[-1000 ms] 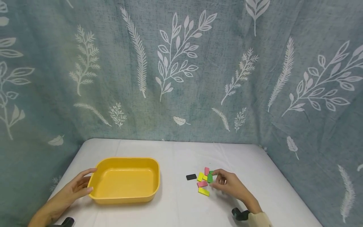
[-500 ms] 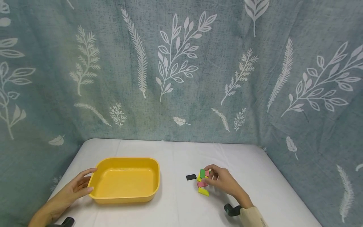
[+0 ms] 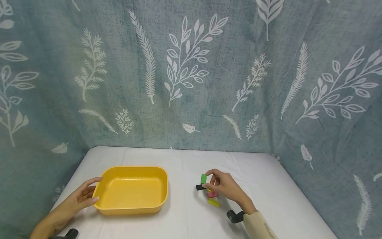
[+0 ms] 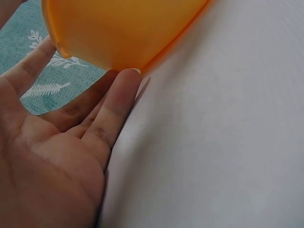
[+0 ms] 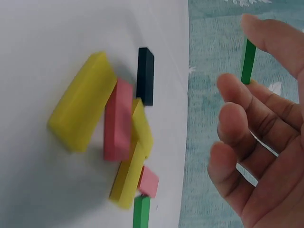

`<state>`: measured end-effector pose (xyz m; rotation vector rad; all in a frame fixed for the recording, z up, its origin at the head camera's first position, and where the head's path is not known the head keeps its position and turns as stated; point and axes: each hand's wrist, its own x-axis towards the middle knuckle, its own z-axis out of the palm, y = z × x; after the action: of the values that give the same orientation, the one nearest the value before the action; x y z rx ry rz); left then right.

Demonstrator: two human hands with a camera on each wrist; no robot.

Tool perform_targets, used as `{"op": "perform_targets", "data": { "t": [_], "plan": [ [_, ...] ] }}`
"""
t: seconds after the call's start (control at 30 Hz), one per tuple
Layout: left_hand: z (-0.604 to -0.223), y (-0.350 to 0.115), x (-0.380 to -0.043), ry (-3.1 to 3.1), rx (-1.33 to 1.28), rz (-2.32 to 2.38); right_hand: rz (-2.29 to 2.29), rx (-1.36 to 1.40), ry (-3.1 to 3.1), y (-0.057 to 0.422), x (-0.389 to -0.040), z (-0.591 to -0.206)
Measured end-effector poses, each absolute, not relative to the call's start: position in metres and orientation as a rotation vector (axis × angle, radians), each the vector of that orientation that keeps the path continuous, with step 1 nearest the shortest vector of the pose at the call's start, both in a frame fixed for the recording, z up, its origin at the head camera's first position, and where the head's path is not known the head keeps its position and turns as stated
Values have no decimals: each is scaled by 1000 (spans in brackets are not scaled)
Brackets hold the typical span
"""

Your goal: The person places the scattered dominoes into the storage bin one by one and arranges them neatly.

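My right hand pinches a green block between thumb and fingertip, raised over the small pile. In the right wrist view the held green block stands on end between the thumb and a finger. Below it lie a black block, a pink block and a yellow block. My left hand rests at the left side of a yellow tray. Its fairly straight fingers touch the tray's outer wall in the left wrist view.
Another green block, a small pink block and more yellow blocks lie close together in the right wrist view. A white cloth covers the table. A patterned blue-green curtain hangs behind it.
My right hand has taken the green block from the pile's right side and carried it left and upward, over the black block. My left hand and the tray stay in place.
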<state>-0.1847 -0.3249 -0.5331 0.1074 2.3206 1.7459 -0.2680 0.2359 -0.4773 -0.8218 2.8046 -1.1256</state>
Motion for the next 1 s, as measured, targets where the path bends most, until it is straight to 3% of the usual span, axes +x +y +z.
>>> {"op": "perform_targets", "data": {
  "t": [1.0],
  "plan": [
    [-535, -329, -186, 2272, 171, 1784, -930, -1015, 2816, 141, -281, -452]
  ]
}}
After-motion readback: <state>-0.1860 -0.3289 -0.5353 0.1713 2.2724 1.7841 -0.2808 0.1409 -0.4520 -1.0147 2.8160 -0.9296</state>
